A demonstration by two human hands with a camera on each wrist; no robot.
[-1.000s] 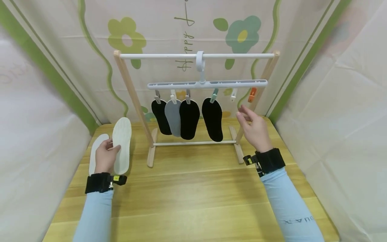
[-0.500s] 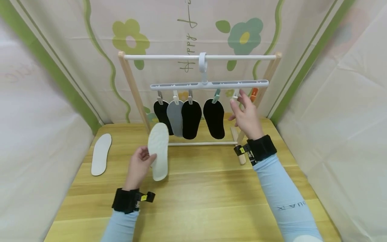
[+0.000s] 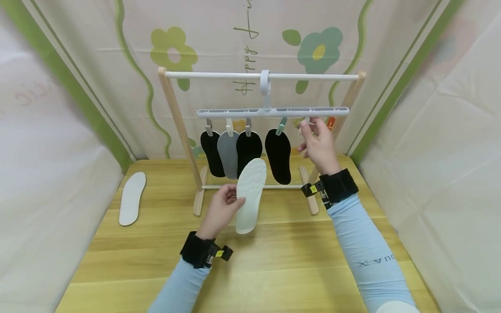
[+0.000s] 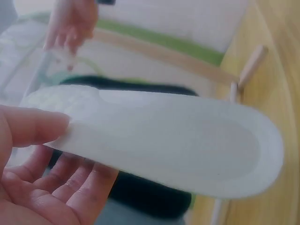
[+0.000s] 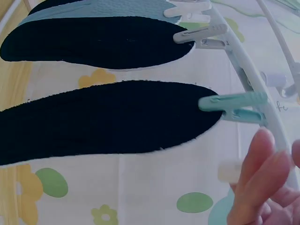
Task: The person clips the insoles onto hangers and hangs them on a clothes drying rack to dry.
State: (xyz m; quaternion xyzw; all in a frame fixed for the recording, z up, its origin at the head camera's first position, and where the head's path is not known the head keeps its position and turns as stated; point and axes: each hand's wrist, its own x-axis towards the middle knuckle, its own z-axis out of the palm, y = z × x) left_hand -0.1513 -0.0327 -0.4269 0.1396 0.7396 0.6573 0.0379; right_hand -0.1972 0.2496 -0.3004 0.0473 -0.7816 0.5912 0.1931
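Note:
My left hand (image 3: 222, 209) pinches a white insole (image 3: 251, 195) by its edge, thumb on the near face, upright above the table in front of the rack. In the left wrist view the thumb lies on the insole (image 4: 178, 140) and the fingers are behind it. My right hand (image 3: 321, 145) pinches a white clip (image 3: 307, 120) under the hanger bar (image 3: 274, 112); the right wrist view shows the clip (image 5: 228, 171) partly hidden by the fingers. To the left of that hand, a teal clip (image 3: 281, 126) holds a black insole (image 3: 278, 156).
Further left, a black insole (image 3: 212, 154), a grey-blue insole (image 3: 227, 152) and another black insole (image 3: 249, 148) hang from clips. An orange clip (image 3: 331, 123) hangs at the right end. A second white insole (image 3: 132, 198) lies on the table's left. The wooden rack (image 3: 174, 126) carries the hanger.
My left hand has carried the white insole from the table's left to the middle of the rack. The right hand has moved up to the white clip and now pinches it.

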